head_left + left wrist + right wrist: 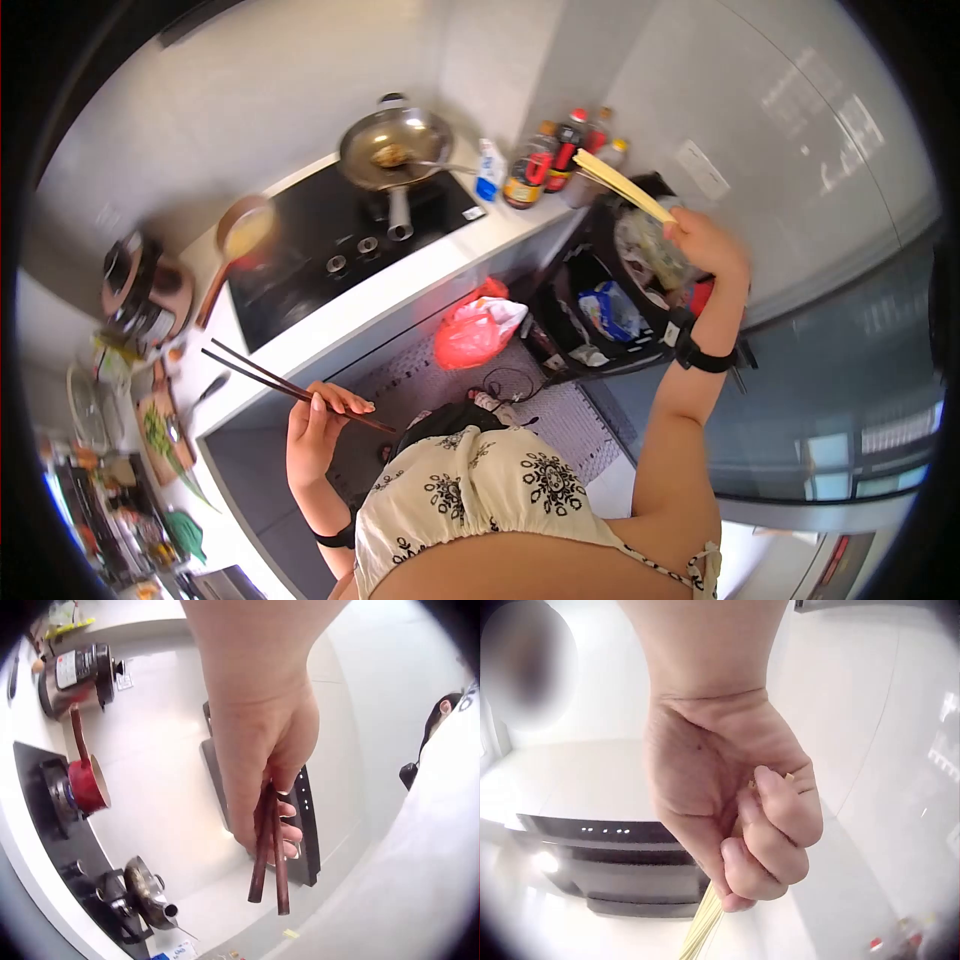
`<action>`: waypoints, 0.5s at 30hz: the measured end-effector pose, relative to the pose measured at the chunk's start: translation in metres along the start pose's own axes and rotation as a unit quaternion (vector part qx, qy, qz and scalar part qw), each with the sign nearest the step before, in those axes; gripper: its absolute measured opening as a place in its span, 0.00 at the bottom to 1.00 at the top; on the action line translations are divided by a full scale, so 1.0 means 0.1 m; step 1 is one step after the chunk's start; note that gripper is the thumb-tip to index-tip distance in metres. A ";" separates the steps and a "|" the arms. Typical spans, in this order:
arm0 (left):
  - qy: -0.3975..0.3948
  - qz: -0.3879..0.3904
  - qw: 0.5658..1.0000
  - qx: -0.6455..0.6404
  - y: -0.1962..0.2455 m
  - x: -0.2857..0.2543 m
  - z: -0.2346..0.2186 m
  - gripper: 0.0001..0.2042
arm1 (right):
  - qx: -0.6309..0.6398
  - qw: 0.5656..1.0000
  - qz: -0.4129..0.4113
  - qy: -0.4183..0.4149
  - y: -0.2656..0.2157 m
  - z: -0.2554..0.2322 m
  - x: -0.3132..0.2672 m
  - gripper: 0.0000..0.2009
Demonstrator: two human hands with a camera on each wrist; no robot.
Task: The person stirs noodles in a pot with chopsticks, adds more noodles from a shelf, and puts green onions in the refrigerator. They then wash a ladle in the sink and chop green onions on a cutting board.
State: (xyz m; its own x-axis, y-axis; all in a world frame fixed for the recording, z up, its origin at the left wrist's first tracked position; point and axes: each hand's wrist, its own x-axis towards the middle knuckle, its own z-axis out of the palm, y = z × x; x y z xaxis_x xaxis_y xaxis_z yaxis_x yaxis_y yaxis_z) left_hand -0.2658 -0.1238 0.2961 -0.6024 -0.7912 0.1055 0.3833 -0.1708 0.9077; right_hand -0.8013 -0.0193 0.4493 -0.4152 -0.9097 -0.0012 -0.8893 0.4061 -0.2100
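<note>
My left hand (318,430) grips a pair of dark brown chopsticks (262,374), their long ends pointing toward the stove side. In the left wrist view the chopsticks' thick ends (281,889) stick out from the curled fingers. Raised at the right, my right hand (712,245) holds a bundle of pale yellow dried noodles (628,187). Its fingers are folded tightly round the bundle in the right wrist view, and thin strands (702,930) come out below. A red saucepan (88,787) with a wooden handle and a wok (362,160) sit on the black cooktop (300,270).
Sauce bottles (528,170) crowd the counter's right end. Beneath them stands a black cart (640,350) of bagged goods, beside a hanging red plastic bag (470,335). Left of the cooktop are a rice cooker (150,290) and a cutting board (165,465) with chopped greens.
</note>
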 end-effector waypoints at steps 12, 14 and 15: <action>0.236 0.031 0.970 0.038 0.72 -1.82 -1.17 0.16 | 0.067 0.947 -0.241 -0.201 -3.29 1.60 1.31 0.09; 0.271 0.057 0.960 0.024 0.74 -2.06 -1.28 0.16 | 0.039 0.944 -0.237 -0.227 -3.87 1.85 1.53 0.09; 0.293 0.078 0.953 0.013 0.75 -2.15 -1.31 0.16 | 0.053 0.953 -0.172 -0.245 -4.14 1.98 1.64 0.11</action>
State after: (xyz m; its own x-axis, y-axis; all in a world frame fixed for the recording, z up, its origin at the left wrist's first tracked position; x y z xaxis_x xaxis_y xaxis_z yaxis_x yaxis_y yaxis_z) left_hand -0.0162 -0.0436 0.2883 -0.0412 -0.9991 0.0022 0.4151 -0.0151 0.9096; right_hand -0.4634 -0.3538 0.3423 0.0595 -0.9286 -0.3662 -0.9211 0.0902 -0.3786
